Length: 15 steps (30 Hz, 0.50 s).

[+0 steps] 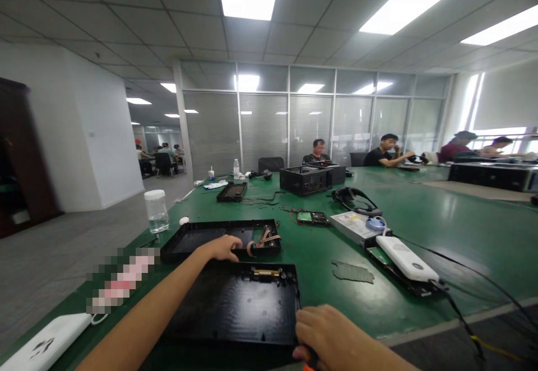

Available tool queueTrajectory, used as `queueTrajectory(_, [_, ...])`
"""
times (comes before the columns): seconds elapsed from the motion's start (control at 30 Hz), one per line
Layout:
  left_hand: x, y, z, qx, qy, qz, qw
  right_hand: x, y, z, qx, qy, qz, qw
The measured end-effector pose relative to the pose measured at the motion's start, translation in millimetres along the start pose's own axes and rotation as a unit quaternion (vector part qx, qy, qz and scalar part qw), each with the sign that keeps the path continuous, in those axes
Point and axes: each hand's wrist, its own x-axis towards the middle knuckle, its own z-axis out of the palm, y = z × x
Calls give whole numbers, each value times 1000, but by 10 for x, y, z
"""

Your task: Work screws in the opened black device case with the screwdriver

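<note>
A black plastic shell (235, 309), shaped like a shallow tray, lies in front of me with a brass-coloured part and small fittings near its far right corner. My left hand (222, 247) reaches across it, its curled fingers gripping the far rim. At the near right corner, my right hand (325, 332) is closed around a screwdriver (311, 358) with an orange and black handle; much of the tool is hidden by the fingers. Just beyond sits a second black shell (197, 236) with ribbon cables (263, 239) at its right end.
Left are a clear jar (157, 211) and a white power bank (46, 343). Right lie a torn grey sheet (353, 272), a metal drive (351, 226), a circuit board (311, 217) and a cabled white device (407, 258). A black case (305, 180) and people (384, 152) are farther back.
</note>
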Motion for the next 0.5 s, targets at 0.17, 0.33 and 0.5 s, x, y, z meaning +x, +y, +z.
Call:
queueTrajectory(0.17, [-23,89,9,80,53,86,992,-51,133,10,14,20,39,999])
queueTrajectory(0.33, [-38,306,-374,81,73,110,988,359,682,167,14,8,47,999])
queueTrajectory(0.5, [-328,722,-759,78,73,142,984,894,1292,384,56,30,67,996])
